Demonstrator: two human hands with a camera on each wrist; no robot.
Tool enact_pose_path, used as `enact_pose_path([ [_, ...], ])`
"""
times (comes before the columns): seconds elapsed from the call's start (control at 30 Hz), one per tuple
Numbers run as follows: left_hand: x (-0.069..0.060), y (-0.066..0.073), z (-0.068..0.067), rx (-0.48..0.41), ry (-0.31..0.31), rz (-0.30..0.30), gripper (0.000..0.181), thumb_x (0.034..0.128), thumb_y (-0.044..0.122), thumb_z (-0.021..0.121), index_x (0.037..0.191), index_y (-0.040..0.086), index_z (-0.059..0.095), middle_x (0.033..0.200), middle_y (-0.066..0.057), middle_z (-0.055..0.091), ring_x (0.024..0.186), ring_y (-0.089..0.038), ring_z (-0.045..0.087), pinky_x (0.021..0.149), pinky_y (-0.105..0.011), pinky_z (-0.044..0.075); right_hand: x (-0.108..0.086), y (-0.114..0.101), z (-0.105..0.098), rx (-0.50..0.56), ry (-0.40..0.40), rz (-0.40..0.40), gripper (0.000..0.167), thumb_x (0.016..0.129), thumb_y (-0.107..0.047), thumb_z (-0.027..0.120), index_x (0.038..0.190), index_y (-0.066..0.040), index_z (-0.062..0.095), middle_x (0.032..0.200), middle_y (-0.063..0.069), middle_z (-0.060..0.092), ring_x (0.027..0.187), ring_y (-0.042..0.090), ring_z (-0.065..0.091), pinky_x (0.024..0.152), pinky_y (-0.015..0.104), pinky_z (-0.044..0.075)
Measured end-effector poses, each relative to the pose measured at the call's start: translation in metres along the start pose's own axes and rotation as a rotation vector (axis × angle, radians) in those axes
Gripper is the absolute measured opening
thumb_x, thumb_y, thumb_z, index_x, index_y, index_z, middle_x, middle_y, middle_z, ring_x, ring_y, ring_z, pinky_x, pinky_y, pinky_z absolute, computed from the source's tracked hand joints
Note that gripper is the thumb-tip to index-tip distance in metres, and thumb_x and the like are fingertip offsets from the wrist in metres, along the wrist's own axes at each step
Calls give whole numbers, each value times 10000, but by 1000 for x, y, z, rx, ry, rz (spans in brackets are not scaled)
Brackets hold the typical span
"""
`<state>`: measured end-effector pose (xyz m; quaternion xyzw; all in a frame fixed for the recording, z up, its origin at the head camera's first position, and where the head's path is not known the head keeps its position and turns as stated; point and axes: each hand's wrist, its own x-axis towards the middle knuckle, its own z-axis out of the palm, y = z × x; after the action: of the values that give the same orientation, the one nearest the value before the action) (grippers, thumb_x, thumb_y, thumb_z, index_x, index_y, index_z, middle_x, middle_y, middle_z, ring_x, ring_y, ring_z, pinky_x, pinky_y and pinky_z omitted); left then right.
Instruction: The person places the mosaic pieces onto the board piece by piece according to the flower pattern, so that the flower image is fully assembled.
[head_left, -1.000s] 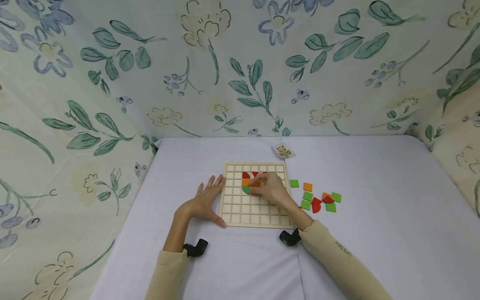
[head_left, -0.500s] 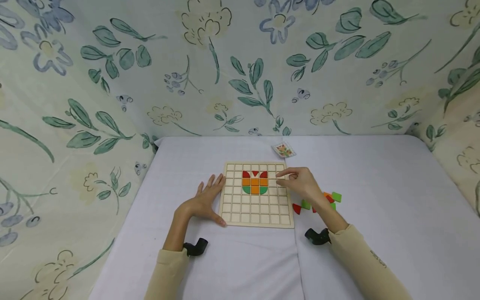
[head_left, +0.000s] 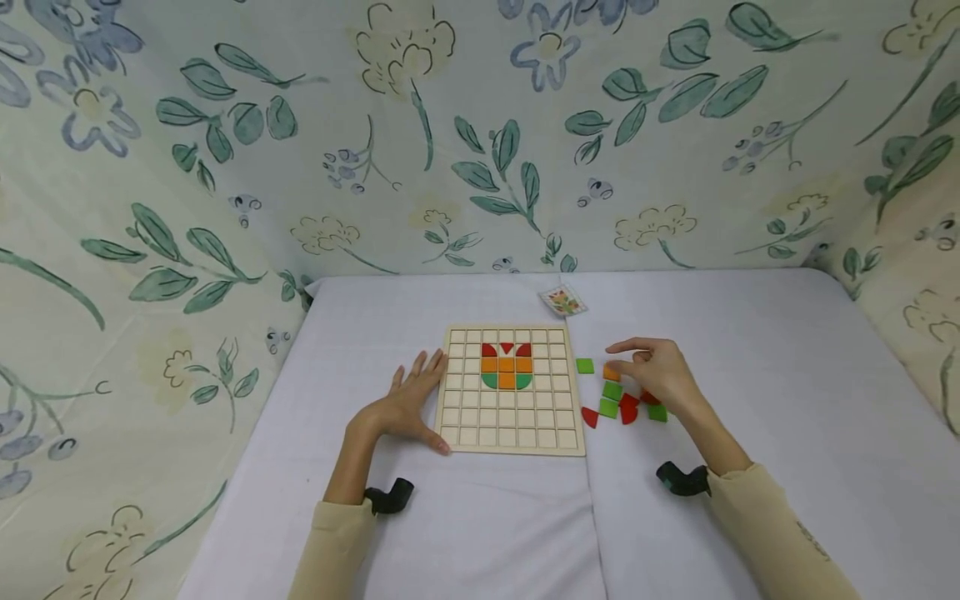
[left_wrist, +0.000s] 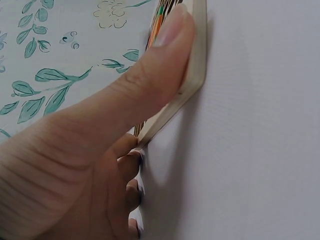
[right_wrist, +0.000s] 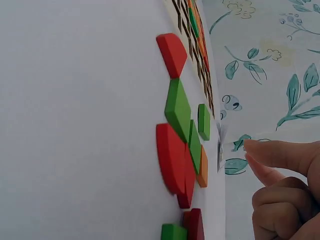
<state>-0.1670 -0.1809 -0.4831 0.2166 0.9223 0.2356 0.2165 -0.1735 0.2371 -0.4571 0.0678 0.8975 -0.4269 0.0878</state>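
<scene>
Rightward off the wooden grid board, the right hand had moved above the loose tiles, thumb and forefinger slightly parted, the orange square tile just beneath; the left hand, fingers spread at the board's left edge, was farther.

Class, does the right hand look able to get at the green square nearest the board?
Probably yes: the right hand appears to hold nothing and hovers close by, while the green square lies uncovered beside the board, apart from the other loose pieces.
</scene>
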Motion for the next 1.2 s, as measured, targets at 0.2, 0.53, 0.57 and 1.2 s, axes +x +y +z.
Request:
enact_pose_path([
  [0.2, -2, 1, 0, -10, 7, 8, 1488, 600, 467, 992, 1667, 67, 34, 1757, -97, -60, 1619, -355, -150, 1294, -640, -88, 0, 15, -5, -12, 17, 18, 373, 962, -266, 724, 1282, -74, 708, 607, -7, 378, 511, 178, 392, 462, 258, 320],
  [0.53, 0, -1, -1, -15, 19, 5, 1489, 598, 464, 994, 1667, 70, 36, 1758, -91, -55, 1620, -352, -148, 1294, -638, -91, -2, 23, -5, 10, -27, 40, 389, 944, -268, 754, 1255, -35, 726, 584, -11, 441, 578, 178, 437, 534, 270, 340],
  [0.57, 0, -1, -1, -16, 18, 5, 1488, 598, 462, 995, 1667, 70, 37, 1758, -92, -54, 1620, -353, -148, 1294, -639, -91, -2, 24, -5, 17, -39, 50, 395, 939, -280, 761, 1248, -36, 730, 585, -11, 455, 585, 178, 447, 541, 271, 346],
  [1.2, 0, -1, 1, -13, 10, 1, 1491, 603, 482, 988, 1667, 77, 24, 1757, -83, -68, 1619, -346, -155, 1295, -627, -104, -10, 36, 0, 79, -130, 90, 498, 844, -305, 853, 1231, -15, 737, 566, -57, 410, 554, 123, 404, 514, 247, 325],
])
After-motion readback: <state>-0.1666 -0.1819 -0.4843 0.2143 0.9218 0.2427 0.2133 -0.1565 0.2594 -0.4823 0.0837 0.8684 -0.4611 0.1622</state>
